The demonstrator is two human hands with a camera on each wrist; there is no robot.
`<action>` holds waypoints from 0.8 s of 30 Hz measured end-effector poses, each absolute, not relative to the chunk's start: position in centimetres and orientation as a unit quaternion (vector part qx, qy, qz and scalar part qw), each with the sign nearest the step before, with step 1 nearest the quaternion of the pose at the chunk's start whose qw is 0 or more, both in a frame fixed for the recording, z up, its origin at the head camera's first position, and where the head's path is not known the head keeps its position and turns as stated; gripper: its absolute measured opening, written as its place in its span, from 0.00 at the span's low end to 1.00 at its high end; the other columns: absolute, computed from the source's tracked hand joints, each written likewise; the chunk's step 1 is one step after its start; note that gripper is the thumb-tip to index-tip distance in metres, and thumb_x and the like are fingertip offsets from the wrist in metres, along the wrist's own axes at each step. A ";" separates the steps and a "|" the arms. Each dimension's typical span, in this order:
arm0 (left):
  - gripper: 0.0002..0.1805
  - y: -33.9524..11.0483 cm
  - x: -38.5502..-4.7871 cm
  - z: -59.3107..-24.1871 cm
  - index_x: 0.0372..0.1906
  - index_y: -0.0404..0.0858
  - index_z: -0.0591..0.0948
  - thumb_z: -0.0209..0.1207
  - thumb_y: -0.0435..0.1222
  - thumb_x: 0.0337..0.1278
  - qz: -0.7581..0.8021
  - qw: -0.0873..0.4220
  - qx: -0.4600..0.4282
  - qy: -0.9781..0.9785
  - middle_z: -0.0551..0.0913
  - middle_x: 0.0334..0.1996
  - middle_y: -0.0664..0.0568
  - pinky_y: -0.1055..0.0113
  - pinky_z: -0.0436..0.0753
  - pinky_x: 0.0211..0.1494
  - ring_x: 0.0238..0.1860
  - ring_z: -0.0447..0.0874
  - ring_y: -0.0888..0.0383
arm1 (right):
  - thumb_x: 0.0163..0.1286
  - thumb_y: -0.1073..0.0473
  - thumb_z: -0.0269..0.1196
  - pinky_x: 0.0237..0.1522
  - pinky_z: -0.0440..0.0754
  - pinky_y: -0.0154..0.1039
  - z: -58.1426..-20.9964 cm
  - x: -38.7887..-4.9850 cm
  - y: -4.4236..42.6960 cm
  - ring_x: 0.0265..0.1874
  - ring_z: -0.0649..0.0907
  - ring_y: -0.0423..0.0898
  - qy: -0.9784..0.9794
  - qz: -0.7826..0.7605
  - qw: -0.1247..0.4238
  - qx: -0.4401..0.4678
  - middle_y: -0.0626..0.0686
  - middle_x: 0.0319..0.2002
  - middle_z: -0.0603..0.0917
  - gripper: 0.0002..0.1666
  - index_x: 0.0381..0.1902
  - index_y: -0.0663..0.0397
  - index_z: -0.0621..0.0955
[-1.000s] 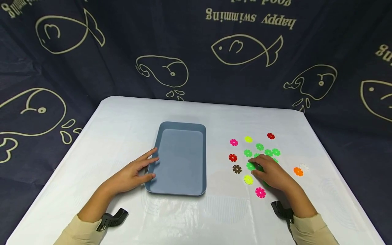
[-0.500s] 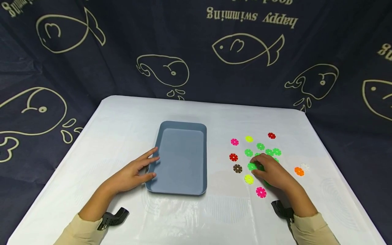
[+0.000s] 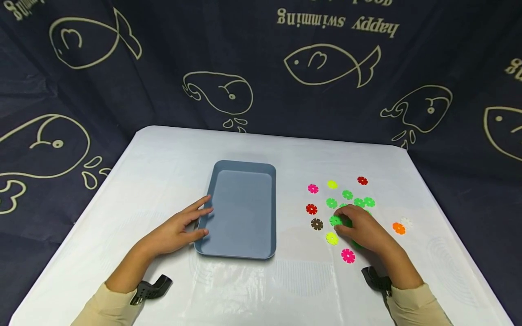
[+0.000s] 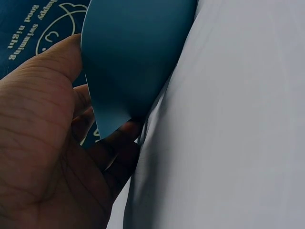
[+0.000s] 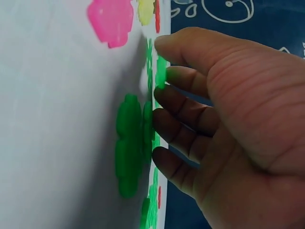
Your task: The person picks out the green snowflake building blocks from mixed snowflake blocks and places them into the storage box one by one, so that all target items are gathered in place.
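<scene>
Work looks early, as a judgement: slotted discs (image 3: 316,224) in view all lie on the table (image 3: 171,154), right of the tray (image 3: 240,213), none seen inside it; so nearly the whole scatter seems left to handle. Right hand (image 3: 360,228) over it, fingers loosely bent and apart, green disc (image 3: 335,220) between thumb and index tips, no pinch seen, touch can't tell. Left hand (image 3: 171,233) spread, fingers over tray's left rim. Tray's long axis runs near to far; discs round, mostly flat, no pointing end
</scene>
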State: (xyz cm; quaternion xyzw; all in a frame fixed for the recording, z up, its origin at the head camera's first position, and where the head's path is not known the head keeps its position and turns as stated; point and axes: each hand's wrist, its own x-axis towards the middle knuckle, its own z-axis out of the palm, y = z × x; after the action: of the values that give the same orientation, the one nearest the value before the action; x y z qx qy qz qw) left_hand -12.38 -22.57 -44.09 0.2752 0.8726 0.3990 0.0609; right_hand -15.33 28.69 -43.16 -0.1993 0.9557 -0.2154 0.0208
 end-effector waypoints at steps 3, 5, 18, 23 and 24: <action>0.34 -22.6 -12.5 -44.2 0.71 0.36 0.70 0.64 0.44 0.65 0.399 0.052 0.281 0.871 0.53 0.78 0.48 0.81 0.54 0.68 0.76 0.51 0.48 | 0.60 0.63 0.72 0.50 0.79 0.55 -42.8 -15.5 28.6 0.43 0.79 0.51 0.956 -0.213 0.017 -0.202 0.52 0.43 0.82 0.16 0.46 0.59 0.83; 0.34 -22.6 -12.6 -44.3 0.71 0.36 0.70 0.65 0.44 0.65 0.401 0.049 0.282 0.870 0.53 0.78 0.48 0.82 0.53 0.67 0.76 0.52 0.48 | 0.60 0.64 0.72 0.50 0.79 0.54 -42.4 -15.7 28.5 0.43 0.79 0.51 0.954 -0.214 0.014 -0.208 0.52 0.43 0.82 0.16 0.46 0.59 0.82; 0.34 -22.6 -12.3 -44.1 0.72 0.39 0.70 0.63 0.48 0.66 0.395 0.065 0.270 0.876 0.52 0.79 0.54 0.77 0.55 0.69 0.76 0.51 0.51 | 0.63 0.63 0.69 0.51 0.79 0.53 -40.6 -17.8 27.7 0.45 0.80 0.51 0.949 -0.222 0.012 -0.224 0.51 0.44 0.81 0.16 0.48 0.58 0.81; 0.34 -22.6 -12.3 -44.1 0.72 0.39 0.70 0.63 0.48 0.66 0.395 0.067 0.269 0.876 0.52 0.79 0.54 0.78 0.55 0.69 0.77 0.50 0.51 | 0.63 0.63 0.69 0.50 0.79 0.53 -39.9 -18.3 26.9 0.45 0.80 0.53 0.945 -0.232 0.006 -0.231 0.51 0.43 0.81 0.14 0.47 0.56 0.81; 0.34 -22.6 -12.3 -44.1 0.72 0.39 0.70 0.63 0.48 0.66 0.395 0.067 0.269 0.876 0.52 0.79 0.53 0.78 0.55 0.69 0.77 0.50 0.51 | 0.63 0.64 0.69 0.49 0.79 0.53 -39.8 -18.4 26.8 0.45 0.80 0.53 0.943 -0.234 0.003 -0.235 0.51 0.43 0.81 0.14 0.47 0.57 0.81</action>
State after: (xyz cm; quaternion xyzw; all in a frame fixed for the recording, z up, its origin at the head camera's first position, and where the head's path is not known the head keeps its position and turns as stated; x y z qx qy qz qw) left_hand -12.33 -22.61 -44.14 0.2687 0.8757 0.3955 0.0668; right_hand -18.45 26.77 -39.76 -0.2355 0.9432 -0.2342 0.0028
